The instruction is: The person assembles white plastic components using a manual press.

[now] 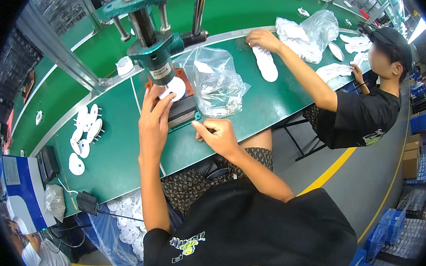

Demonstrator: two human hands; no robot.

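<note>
A white round plastic disc (178, 87) lies under the ram of a green hand press (154, 53). Fingers of my left hand (153, 118) grip the disc at its left and front edge, close under the ram. Below the disc is the press's dark metal base (182, 110), with an orange-red part behind it. My right hand (220, 136) hovers beside the front right corner of the base, fingers curled and thumb pressed in; whatever it may pinch is hidden. Just behind it stands a clear plastic bag (214, 86) with small metal-looking pieces inside.
Several white discs with pins (86, 127) lie on the green table (121, 164) at left. A blue-lined container (107, 239) of white parts stands below the table edge. To the right, a co-worker (363, 93) handles white parts near a plastic bag (322, 29). A green conveyor (243, 7) runs behind.
</note>
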